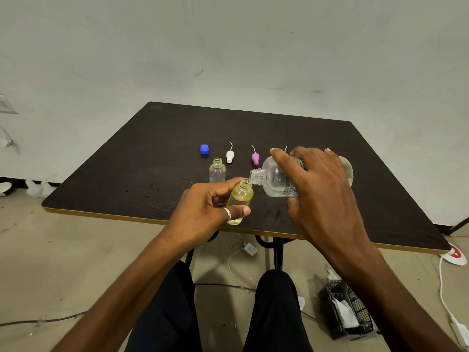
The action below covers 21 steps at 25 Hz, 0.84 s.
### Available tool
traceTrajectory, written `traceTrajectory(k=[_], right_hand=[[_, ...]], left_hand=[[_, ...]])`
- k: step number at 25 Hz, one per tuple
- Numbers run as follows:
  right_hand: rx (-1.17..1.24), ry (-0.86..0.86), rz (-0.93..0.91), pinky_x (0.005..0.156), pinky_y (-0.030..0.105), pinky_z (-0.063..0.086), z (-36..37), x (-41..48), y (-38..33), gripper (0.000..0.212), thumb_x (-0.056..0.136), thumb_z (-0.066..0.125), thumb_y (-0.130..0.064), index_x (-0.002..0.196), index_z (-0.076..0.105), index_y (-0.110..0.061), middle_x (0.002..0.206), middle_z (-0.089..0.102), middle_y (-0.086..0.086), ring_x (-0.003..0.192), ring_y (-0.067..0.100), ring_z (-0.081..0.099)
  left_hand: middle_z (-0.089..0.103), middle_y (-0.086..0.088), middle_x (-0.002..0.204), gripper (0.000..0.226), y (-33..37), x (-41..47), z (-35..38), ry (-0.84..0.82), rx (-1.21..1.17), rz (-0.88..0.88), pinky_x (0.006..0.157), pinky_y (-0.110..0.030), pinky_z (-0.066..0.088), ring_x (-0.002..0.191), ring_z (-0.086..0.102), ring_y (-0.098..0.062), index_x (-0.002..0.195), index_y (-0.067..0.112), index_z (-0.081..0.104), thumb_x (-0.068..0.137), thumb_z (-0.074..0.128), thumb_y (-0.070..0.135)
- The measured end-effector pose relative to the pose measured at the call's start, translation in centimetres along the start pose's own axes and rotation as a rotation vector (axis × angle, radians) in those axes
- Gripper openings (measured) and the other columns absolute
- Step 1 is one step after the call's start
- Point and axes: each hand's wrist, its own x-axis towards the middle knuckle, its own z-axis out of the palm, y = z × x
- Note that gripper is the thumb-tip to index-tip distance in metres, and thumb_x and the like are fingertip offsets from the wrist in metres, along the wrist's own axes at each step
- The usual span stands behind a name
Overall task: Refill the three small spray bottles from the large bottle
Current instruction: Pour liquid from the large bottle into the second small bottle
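Observation:
My right hand [319,189] grips the large clear bottle [275,180], tipped on its side with its open neck pointing left. That neck touches the mouth of a small yellowish bottle [239,196], which my left hand [203,212] holds tilted above the table's front edge. A second small clear bottle [217,171], uncapped, stands upright just behind. Farther back on the dark table [152,158] lie a blue cap [204,149], a white spray top [230,155] and a pink spray top [255,158]. A thin tube tip [286,149] shows behind my right hand.
The table's front edge runs just below my hands. On the floor are white cables with an adapter [250,248], a black mesh basket [347,311] at the right, and a red-and-white object [455,255] by the table's right corner. My knees sit under the table.

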Motion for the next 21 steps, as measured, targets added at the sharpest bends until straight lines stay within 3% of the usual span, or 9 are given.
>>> traceTrajectory(k=[14, 21], right_hand=[[-0.006, 0.005, -0.003, 0.105, 0.057, 0.035, -0.02, 0.04, -0.1, 0.079, 0.064, 0.083, -0.007, 0.136, 0.053, -0.015, 0.121, 0.06, 0.021, 0.115, 0.041, 0.055], [-0.006, 0.008, 0.003, 0.106, 0.056, 0.034, -0.31, 0.02, -0.24, 0.078, 0.064, 0.082, -0.007, 0.136, 0.053, -0.015, 0.123, 0.06, 0.02, 0.116, 0.041, 0.054]], left_hand=[[0.072, 0.018, 0.117, 0.054, 0.3, -0.22, 0.07, 0.009, -0.011, -0.004, 0.082, -0.001, 0.045, 0.106, 0.063, 0.013, 0.131, 0.026, 0.065, 0.079, 0.081, 0.02], [0.074, 0.019, 0.11, 0.05, 0.51, -0.29, 0.21, 0.009, -0.051, -0.005, 0.083, -0.006, 0.049, 0.104, 0.066, 0.007, 0.127, 0.028, 0.068, 0.08, 0.081, 0.018]])
